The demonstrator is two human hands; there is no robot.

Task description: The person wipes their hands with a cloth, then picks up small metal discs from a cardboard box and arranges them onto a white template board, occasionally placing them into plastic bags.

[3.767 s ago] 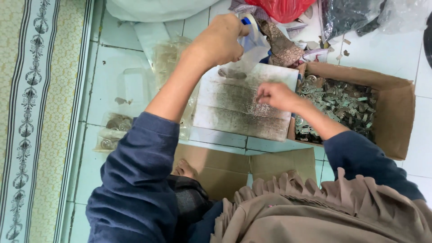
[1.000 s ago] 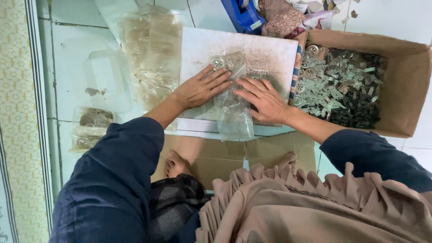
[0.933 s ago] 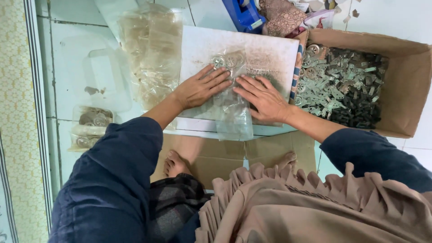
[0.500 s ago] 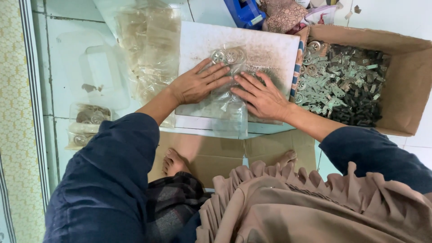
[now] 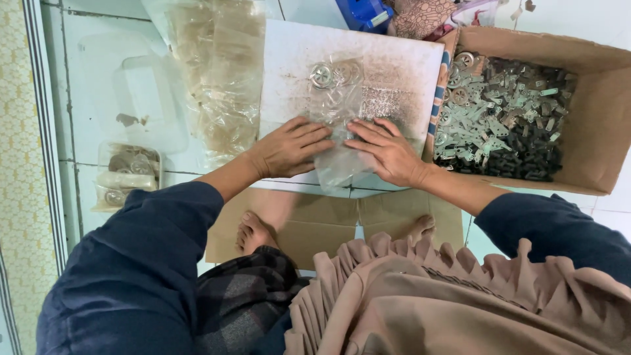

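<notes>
Both my flat, open hands, left hand point(image 5: 289, 148) and right hand point(image 5: 388, 151), press the filled plastic bag point(image 5: 338, 125) on the white board point(image 5: 289, 72); next, I'd judge, it needs sealing.

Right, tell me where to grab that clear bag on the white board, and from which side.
Pinch the clear plastic bag at its near, empty end, coming from the person's side. It lies flat on the white board; the metal parts weigh the far end.

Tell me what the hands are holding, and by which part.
Neither grips anything. Both hands, left and right, press flat on a clear plastic bag of small metal parts, pinning its lower half against the white board.
</notes>
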